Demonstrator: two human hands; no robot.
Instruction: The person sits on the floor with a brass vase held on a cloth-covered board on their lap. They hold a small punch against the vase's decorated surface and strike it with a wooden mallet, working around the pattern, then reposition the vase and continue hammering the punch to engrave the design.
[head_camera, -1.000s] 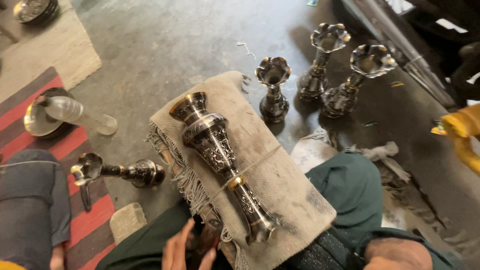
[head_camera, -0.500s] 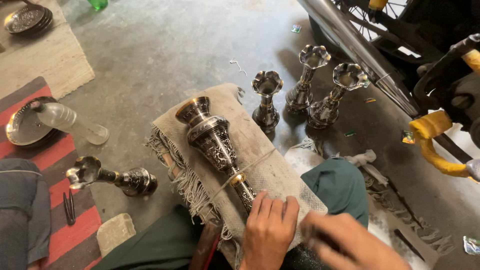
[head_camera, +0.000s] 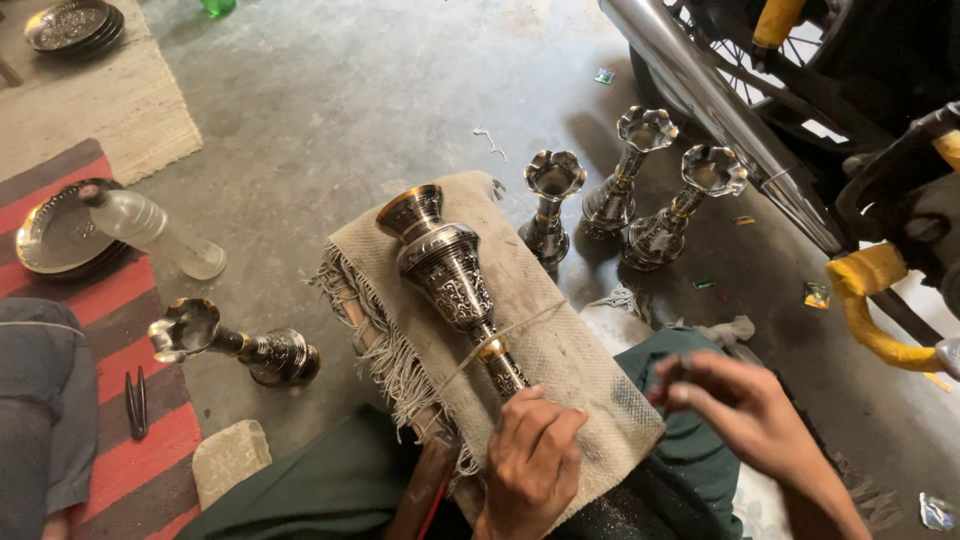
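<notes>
Concrete floor | burlap pad (head_camera: 560, 350) centre: engraved vase (head_camera: 450, 275) | left hand (head_camera: 530, 460) grips its lower end | right hand (head_camera: 745, 405) pinched, perhaps on small tool | engraving; needs steady hold.

Glossy engraved metal vase (head_camera: 452, 275), coarse cloth (head_camera: 560, 350)

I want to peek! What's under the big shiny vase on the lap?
A frayed beige cloth lies under the vase. The left hand covers its lower end; what's beneath the cloth is mostly hidden.

On the grey floor lie a few small wrappers: a green and white one (head_camera: 604, 75) far, near the wheel, and a shiny greenish one (head_camera: 815, 294) at right, beside the yellow bar. Another crumpled silver wrapper (head_camera: 935, 511) lies near, in the right corner.
</notes>
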